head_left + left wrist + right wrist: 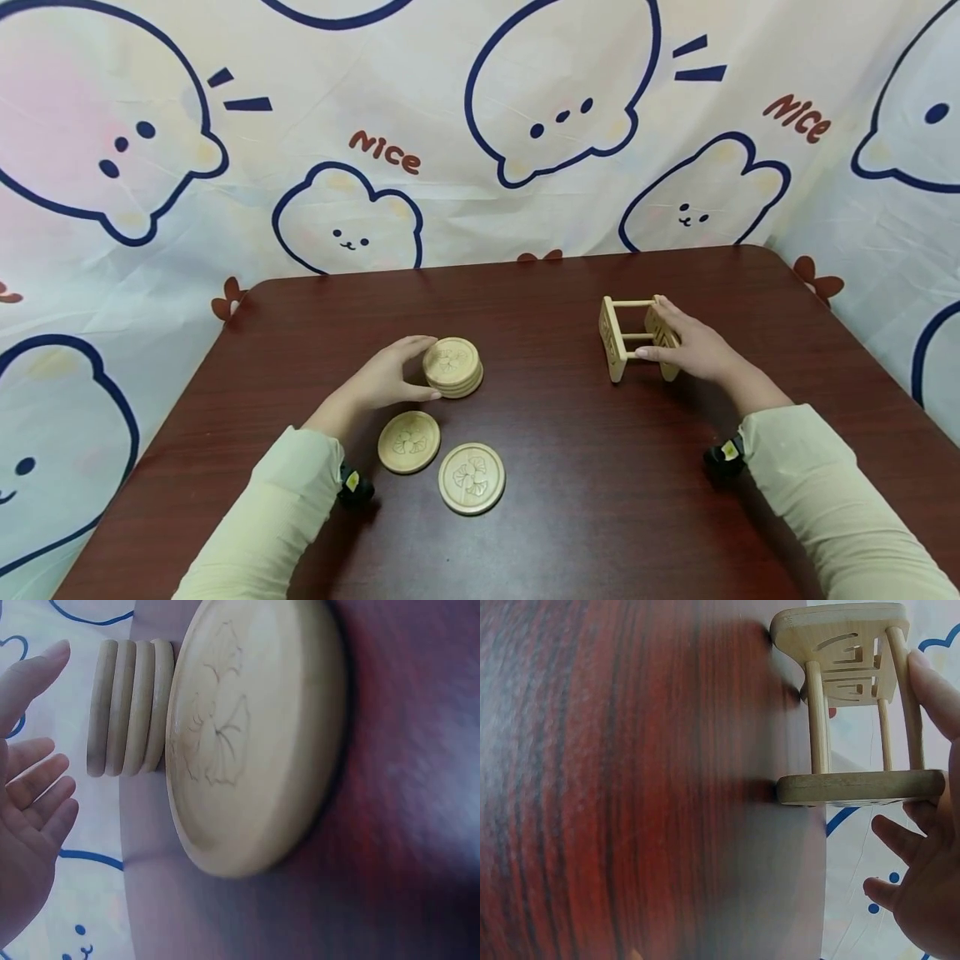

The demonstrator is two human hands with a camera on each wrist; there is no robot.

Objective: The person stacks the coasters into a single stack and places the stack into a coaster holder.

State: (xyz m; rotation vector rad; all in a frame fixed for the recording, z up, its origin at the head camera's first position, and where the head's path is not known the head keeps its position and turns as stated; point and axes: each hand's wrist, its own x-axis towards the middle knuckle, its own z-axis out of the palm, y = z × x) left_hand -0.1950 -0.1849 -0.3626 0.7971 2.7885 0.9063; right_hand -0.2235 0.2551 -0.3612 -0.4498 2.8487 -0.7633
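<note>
My left hand [381, 377] hovers at the left side of a stack of round wooden coasters [453, 364], thumb and fingers spread. In the left wrist view a gap shows between that hand [30, 787] and the stack [127, 709]. Two loose coasters lie flat nearer me, one on the left [408, 442] and one on the right [472, 478], both carved with a leaf pattern. Over to the right, my right hand [699, 350] grips the right side panel of a small wooden coaster rack [613, 343], thumb at a rod. The rack [847, 656] has cut-out panels joined by rods.
Everything stands on a dark reddish-brown table [570, 517] with rounded far corners. A pale cloth [450, 217] with cartoon bears hangs behind and beside it. Each wrist carries a black camera.
</note>
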